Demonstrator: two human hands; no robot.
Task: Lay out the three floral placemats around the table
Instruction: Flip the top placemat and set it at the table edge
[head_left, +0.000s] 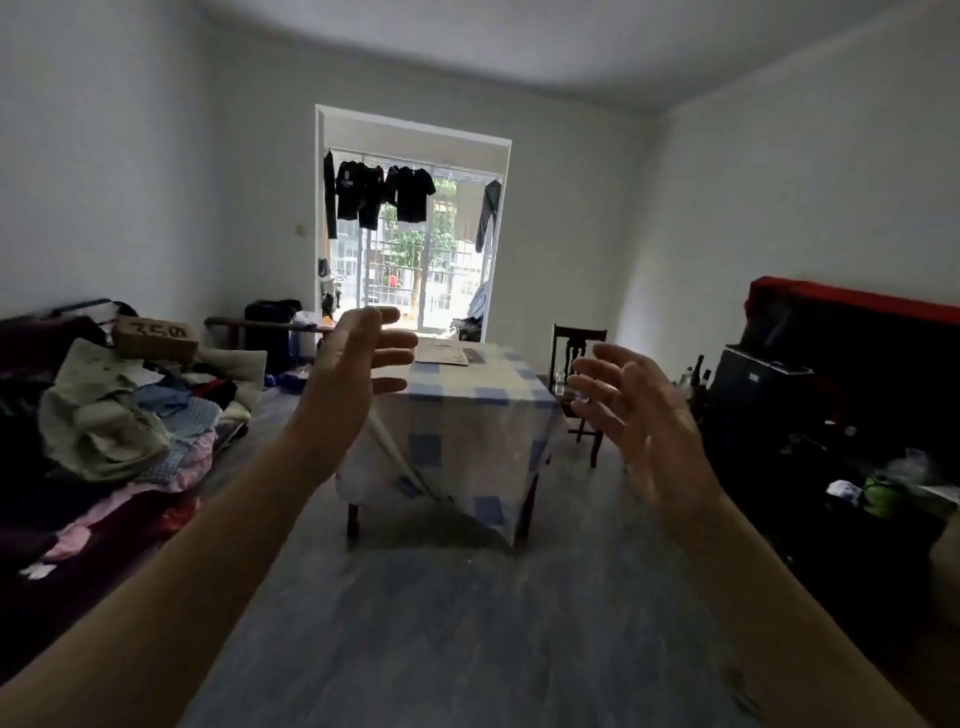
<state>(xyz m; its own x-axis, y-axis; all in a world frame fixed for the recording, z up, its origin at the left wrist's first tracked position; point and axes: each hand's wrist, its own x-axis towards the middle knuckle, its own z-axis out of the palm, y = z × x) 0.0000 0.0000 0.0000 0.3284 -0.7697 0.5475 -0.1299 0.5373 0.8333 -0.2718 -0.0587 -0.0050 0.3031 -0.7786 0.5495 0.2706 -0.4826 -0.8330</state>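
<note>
Left fingers (395, 340), right fingers (602, 387) spread, empty, well short of bench (483, 387). Pale stack (441, 355) beyond fingers, probably placemats. Risk: hasty grab drags loose cloth (467, 457), mats slide off.

A lived-in home room: a square cloth-draped table (488, 384) in blue-and-cream checks, a dark wooden chair (579, 343) beside it, a heap of crumpled clothes (119, 415), and black T-shirts (410, 192) hanging at the glazed balcony door (405, 275).

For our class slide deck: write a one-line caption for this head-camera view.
Open, empty left hand and right hand raised toward a checked-cloth table bearing a flat stack.
</note>
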